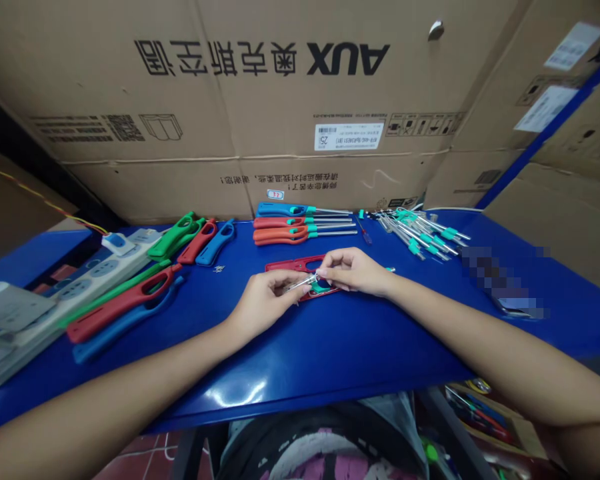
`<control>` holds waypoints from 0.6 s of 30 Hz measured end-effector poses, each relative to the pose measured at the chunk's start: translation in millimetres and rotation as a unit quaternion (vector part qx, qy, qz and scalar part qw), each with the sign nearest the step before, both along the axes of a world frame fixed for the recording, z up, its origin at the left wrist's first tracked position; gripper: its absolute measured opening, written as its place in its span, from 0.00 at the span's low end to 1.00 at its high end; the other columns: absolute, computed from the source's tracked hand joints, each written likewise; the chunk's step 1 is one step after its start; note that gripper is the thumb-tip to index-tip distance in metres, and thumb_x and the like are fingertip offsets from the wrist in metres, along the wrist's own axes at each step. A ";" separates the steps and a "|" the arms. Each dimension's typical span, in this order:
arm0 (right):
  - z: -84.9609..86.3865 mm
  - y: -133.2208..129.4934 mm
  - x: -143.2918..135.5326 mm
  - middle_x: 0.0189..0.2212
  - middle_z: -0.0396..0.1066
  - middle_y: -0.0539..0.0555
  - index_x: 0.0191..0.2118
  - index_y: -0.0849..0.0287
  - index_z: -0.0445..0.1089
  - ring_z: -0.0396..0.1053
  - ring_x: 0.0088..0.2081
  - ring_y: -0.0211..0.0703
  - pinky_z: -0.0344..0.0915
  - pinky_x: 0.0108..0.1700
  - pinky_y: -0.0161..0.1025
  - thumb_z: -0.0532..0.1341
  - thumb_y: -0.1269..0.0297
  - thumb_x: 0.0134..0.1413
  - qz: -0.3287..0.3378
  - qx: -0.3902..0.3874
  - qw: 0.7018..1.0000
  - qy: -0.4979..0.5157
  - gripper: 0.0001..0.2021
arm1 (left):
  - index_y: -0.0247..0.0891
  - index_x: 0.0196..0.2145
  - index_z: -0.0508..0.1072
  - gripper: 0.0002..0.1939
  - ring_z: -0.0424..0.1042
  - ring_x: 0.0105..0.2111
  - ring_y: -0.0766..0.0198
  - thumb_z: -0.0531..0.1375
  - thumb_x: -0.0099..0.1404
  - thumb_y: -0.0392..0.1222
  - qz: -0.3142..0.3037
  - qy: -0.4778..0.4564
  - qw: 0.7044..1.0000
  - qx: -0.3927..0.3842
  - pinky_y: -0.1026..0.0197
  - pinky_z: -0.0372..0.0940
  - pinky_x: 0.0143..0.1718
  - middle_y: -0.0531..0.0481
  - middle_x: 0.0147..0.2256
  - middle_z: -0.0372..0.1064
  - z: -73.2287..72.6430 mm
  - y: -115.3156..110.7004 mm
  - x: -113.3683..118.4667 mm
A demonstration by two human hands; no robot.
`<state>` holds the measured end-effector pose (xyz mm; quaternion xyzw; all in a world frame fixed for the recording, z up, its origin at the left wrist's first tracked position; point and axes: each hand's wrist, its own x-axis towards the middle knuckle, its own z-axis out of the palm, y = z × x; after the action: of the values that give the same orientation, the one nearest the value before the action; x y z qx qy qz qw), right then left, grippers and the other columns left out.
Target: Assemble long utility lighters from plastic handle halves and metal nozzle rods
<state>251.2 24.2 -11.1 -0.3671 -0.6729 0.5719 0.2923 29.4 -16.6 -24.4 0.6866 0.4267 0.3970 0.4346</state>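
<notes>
My left hand (273,293) is closed around a small clear, silvery cylinder (301,283), which lies tilted in the fingers. At the cylinder's upper end, my right hand (353,270) has its thumb and fingertips pinched together. Whatever it grips there is too small to make out. Beneath both hands a red lighter shell half (286,265) rests on the table, partly covered by them. A teal part (321,287) shows inside the shell. Just behind the hands lie assembled long-nosed lighters, including an orange lighter (280,235) and a blue lighter (280,209).
On the left are loose green, red (125,303) and blue handle shells beside a white power strip (87,280). Metal lighter rods with teal parts (423,233) are piled at the back right, near a small screwdriver (366,233). A cardboard wall (180,153) closes off the back.
</notes>
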 end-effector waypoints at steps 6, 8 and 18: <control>-5.2 -2.3 -2.6 0.17 0.64 0.44 0.31 0.62 0.69 0.56 0.17 0.28 0.51 0.20 0.30 0.70 0.43 0.47 -0.021 0.017 1.000 0.008 0.24 | 0.35 0.44 0.82 0.16 0.76 0.26 0.62 0.65 0.63 0.48 0.009 0.029 0.999 0.017 0.63 0.71 0.29 0.46 0.34 0.81 2.6 -1.7 1.5; -6.1 -2.9 -3.0 0.17 0.64 0.45 0.31 0.62 0.69 0.56 0.17 0.28 0.51 0.20 0.30 0.69 0.43 0.46 -0.026 0.018 0.999 0.008 0.24 | 0.35 0.44 0.82 0.16 0.76 0.27 0.61 0.65 0.63 0.49 0.009 0.031 0.999 0.021 0.62 0.71 0.29 0.46 0.35 0.81 1.8 -1.9 2.0; -5.1 -2.0 -5.5 0.17 0.64 0.45 0.30 0.63 0.70 0.56 0.17 0.28 0.50 0.19 0.29 0.70 0.46 0.46 -0.025 0.025 0.999 -0.005 0.22 | 0.36 0.43 0.82 0.15 0.79 0.33 0.57 0.65 0.64 0.48 0.004 0.053 0.998 0.039 0.61 0.72 0.33 0.45 0.38 0.81 3.7 -2.8 4.2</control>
<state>245.6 22.1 -16.2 -0.3792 -0.6787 0.5459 0.3124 33.6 -19.4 -20.6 0.7216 0.4360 0.3778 0.3828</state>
